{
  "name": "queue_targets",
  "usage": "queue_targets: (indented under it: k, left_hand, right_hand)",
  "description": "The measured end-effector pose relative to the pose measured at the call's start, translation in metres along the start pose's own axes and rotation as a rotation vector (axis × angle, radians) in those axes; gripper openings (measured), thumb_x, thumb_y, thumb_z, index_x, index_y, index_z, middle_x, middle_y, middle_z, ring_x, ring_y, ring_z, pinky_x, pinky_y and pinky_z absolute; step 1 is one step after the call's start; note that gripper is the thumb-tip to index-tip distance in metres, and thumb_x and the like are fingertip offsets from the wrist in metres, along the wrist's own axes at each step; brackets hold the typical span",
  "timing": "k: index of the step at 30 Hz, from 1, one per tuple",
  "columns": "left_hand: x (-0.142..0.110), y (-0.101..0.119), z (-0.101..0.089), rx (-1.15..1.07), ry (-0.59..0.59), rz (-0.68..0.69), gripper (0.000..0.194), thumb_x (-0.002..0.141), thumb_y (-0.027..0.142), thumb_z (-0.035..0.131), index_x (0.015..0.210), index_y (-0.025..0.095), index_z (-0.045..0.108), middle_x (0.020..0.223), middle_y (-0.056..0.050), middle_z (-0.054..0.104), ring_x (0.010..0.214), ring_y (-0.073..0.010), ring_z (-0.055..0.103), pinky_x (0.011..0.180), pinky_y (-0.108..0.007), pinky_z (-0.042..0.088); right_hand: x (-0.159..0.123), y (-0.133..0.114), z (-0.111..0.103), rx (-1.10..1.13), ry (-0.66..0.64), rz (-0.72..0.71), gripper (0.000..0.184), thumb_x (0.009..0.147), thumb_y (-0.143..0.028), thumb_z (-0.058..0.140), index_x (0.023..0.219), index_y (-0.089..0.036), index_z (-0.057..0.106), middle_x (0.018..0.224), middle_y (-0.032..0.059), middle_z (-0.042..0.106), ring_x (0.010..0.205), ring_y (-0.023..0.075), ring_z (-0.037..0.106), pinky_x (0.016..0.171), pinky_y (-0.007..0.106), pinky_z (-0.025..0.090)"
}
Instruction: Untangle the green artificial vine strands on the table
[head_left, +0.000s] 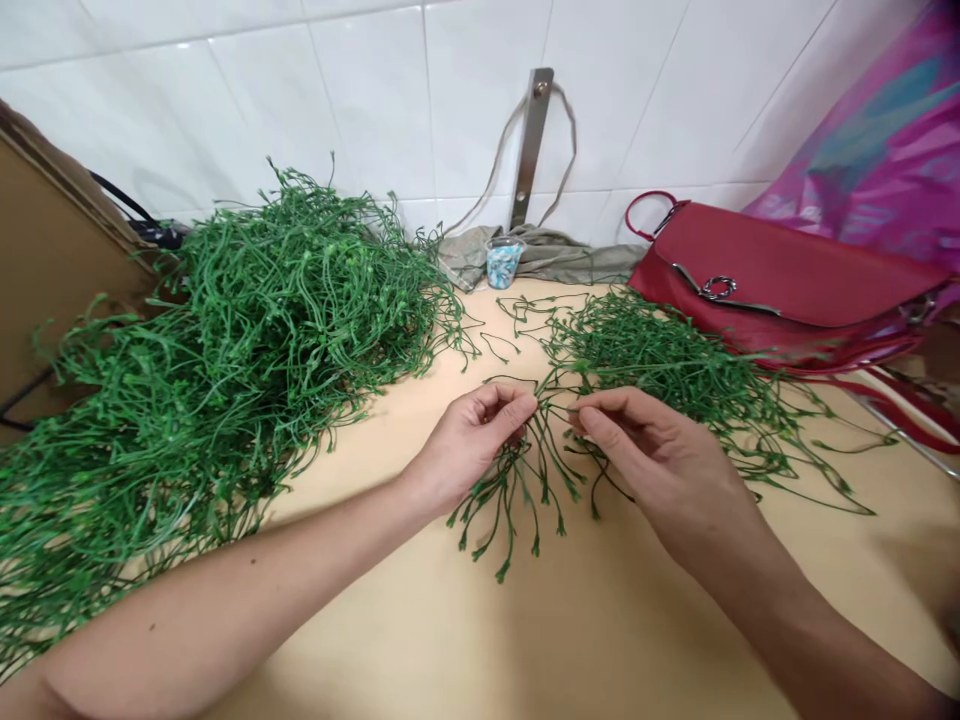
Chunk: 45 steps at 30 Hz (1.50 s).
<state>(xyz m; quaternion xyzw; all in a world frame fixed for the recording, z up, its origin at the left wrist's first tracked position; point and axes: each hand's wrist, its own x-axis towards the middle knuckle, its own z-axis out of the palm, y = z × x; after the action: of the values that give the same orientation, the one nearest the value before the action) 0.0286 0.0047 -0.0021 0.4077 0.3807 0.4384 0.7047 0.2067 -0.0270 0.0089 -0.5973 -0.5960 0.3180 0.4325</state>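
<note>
Forearms point(247, 610) stretch across a cream table point(495, 640), past a large heap of green sprigs point(225, 340). A small green sprig point(540, 470) hangs just above the table between both hands: the left hand point(469, 445) and right hand point(660, 460) each pinch its stems, fingers curled.

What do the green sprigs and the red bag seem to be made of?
The green sprigs look like moulded plastic, perhaps over wire: even colour, faint gloss, identical tips. The red bag looks like smooth leather or imitation leather, softly shiny; the pictures cannot settle which.
</note>
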Motion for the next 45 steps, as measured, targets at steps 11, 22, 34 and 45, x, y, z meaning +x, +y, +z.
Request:
queue_targets:
  k: [11, 22, 34, 45]
  left_hand:
    - [-0.001, -0.006, 0.002, 0.236, -0.095, 0.09, 0.037, 0.078, 0.046, 0.081, 0.086, 0.015, 0.062, 0.074, 0.004, 0.056, 0.066, -0.0088, 0.046, 0.064, -0.024, 0.035]
    - [0.0, 0.003, -0.001, 0.394, -0.276, 0.058, 0.03, 0.084, 0.043, 0.071, 0.078, 0.017, 0.057, 0.066, 0.006, 0.047, 0.059, -0.0086, 0.037, 0.057, -0.026, 0.027]
    - [-0.014, 0.035, 0.007, 0.219, -0.451, -0.111, 0.042, 0.074, 0.05, 0.083, 0.071, 0.018, 0.055, 0.062, 0.005, 0.052, 0.056, -0.0078, 0.049, 0.055, -0.024, 0.035]
    - [0.019, 0.011, -0.014, 0.137, -0.133, 0.057, 0.028, 0.076, 0.039, 0.08, 0.078, 0.015, 0.064, 0.076, 0.001, 0.057, 0.072, -0.0104, 0.049, 0.072, -0.026, 0.038]
  right_hand:
    - [0.004, -0.002, -0.001, 0.079, -0.207, 0.021, 0.027, 0.082, -0.045, 0.064, 0.087, -0.021, 0.074, 0.087, 0.006, 0.078, 0.083, 0.0223, 0.072, 0.077, 0.035, 0.057]
    - [0.006, -0.006, -0.004, -0.097, -0.008, -0.038, 0.016, 0.067, -0.035, 0.061, 0.07, -0.024, 0.071, 0.065, 0.0029, 0.073, 0.06, 0.02, 0.066, 0.054, 0.03, 0.052]
    - [0.019, -0.011, -0.023, 0.047, 0.3, 0.047, 0.007, 0.076, -0.031, 0.064, 0.071, -0.025, 0.064, 0.074, 0.0059, 0.073, 0.072, 0.0244, 0.07, 0.07, 0.039, 0.057]
    - [0.018, -0.015, -0.046, -0.616, 0.652, -0.4, 0.027, 0.093, -0.033, 0.055, 0.119, -0.03, 0.064, 0.129, 0.0136, 0.066, 0.135, 0.0412, 0.05, 0.113, 0.068, 0.033]
